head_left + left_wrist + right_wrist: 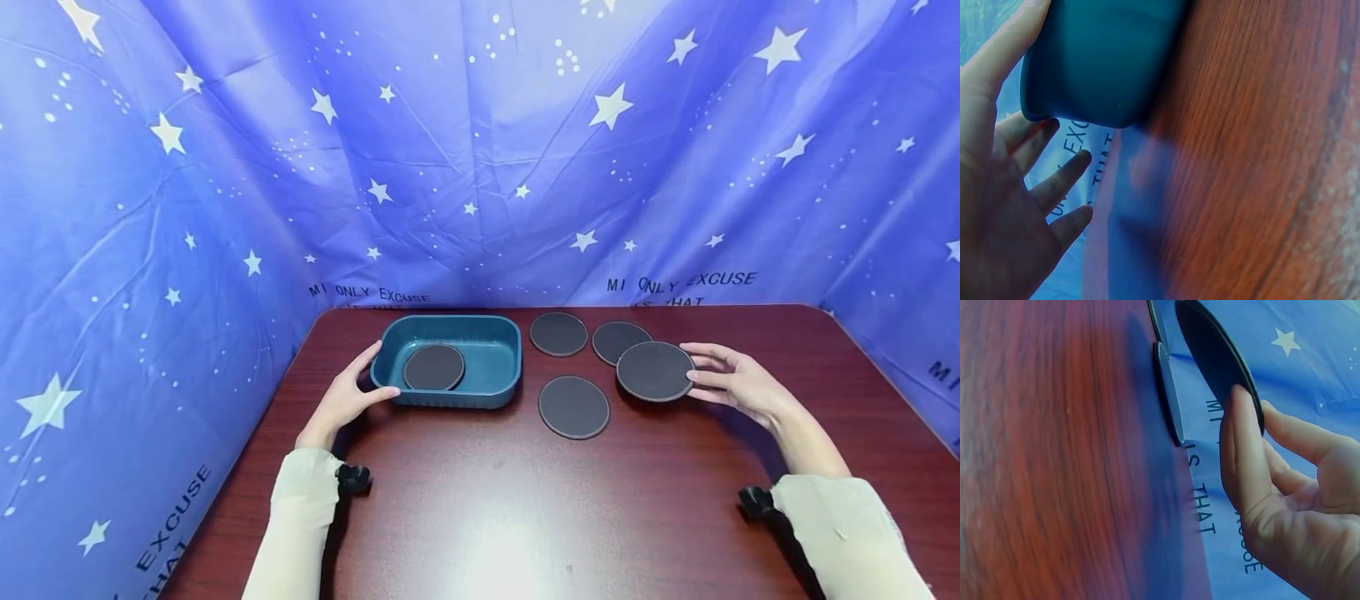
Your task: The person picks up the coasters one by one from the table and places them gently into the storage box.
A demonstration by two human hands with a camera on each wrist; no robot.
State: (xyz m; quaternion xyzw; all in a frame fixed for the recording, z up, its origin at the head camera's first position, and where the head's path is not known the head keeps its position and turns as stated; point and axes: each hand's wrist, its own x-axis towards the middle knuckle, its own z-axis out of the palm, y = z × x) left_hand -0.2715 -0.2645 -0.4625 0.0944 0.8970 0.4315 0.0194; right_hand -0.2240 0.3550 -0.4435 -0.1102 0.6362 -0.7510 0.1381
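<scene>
My left hand [347, 398] holds the left end of a teal rectangular plastic box [480, 398], thumb at the front rim and index finger round the corner; in the left wrist view its other fingers [1063, 181] spread free below the box. Inside the box, toward its left, lies one round black coaster [433, 367]. My right hand [742, 387] pinches another black coaster [655, 372] by its right edge. The right wrist view has this coaster [1213, 353] raised off the table, between thumb and fingers.
Three more black coasters lie on the dark red wooden table [450, 500]: one at the back [558, 334], one partly behind the held coaster [618, 340], and one nearer the front [573, 407]. Blue star-printed cloth [450, 167] hangs round the table's back and sides.
</scene>
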